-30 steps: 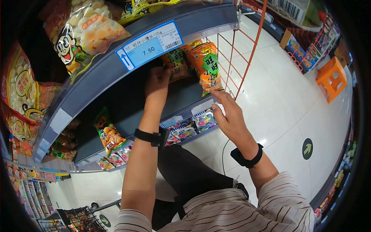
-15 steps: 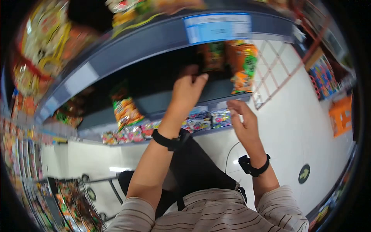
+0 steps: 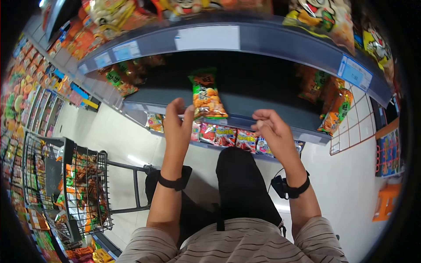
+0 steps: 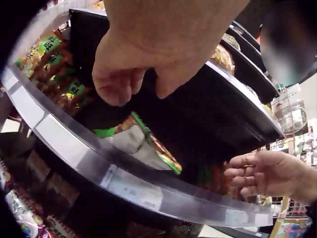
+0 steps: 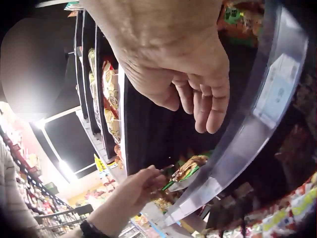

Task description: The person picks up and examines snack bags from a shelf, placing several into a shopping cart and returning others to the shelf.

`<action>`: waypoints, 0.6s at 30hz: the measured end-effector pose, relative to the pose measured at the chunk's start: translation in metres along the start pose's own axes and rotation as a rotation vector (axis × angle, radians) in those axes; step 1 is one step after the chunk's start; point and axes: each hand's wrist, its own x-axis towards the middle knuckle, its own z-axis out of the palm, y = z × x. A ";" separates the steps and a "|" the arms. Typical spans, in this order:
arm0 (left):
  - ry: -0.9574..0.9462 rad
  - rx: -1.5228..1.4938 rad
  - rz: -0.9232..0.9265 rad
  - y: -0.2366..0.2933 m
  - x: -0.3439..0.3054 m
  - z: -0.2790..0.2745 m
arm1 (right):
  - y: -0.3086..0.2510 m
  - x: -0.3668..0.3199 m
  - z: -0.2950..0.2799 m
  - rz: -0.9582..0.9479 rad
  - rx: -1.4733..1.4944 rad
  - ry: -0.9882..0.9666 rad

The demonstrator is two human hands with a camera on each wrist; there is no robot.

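Note:
A single snack bag, orange and green with a picture of golden pieces, lies on the dark shelf near its front edge. My left hand is just left of the bag, fingers loosely bent and thumb raised; the left wrist view shows this hand above the bag with nothing in it. To the bag's right, my right hand hovers over the shelf's front edge. Its fingers are relaxed and hold nothing, as the right wrist view of the hand also shows.
Similar snack bags stand at the shelf's right end and left end. An upper shelf edge with price tags overhangs. Small candy packets line the level below. A wire cart holding bags stands at left.
My left hand has left the right-end bags and come over to the single bag. The right hand moved along leftward. The view has shifted left along the shelf, showing the cart fully.

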 end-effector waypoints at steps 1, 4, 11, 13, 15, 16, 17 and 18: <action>-0.071 0.010 -0.093 -0.001 0.001 -0.005 | -0.001 0.013 0.009 0.021 0.032 -0.036; -0.161 0.078 -0.287 0.005 0.007 -0.004 | -0.015 0.046 0.038 0.106 -0.022 -0.061; -0.198 0.124 -0.218 -0.007 0.017 -0.002 | 0.006 0.117 0.068 0.274 -0.040 -0.171; -0.198 0.091 -0.202 -0.012 0.018 -0.005 | 0.010 0.125 0.073 0.315 -0.045 -0.212; -0.216 0.029 -0.199 -0.018 0.018 -0.007 | 0.011 0.130 0.077 0.320 -0.066 -0.225; -0.232 -0.016 -0.202 -0.021 0.019 -0.007 | 0.011 0.131 0.080 0.326 -0.054 -0.220; -0.249 -0.060 -0.203 -0.024 0.019 -0.008 | 0.010 0.132 0.083 0.332 -0.040 -0.214; -0.252 -0.081 -0.176 -0.030 0.018 -0.006 | 0.009 0.132 0.087 0.337 -0.026 -0.205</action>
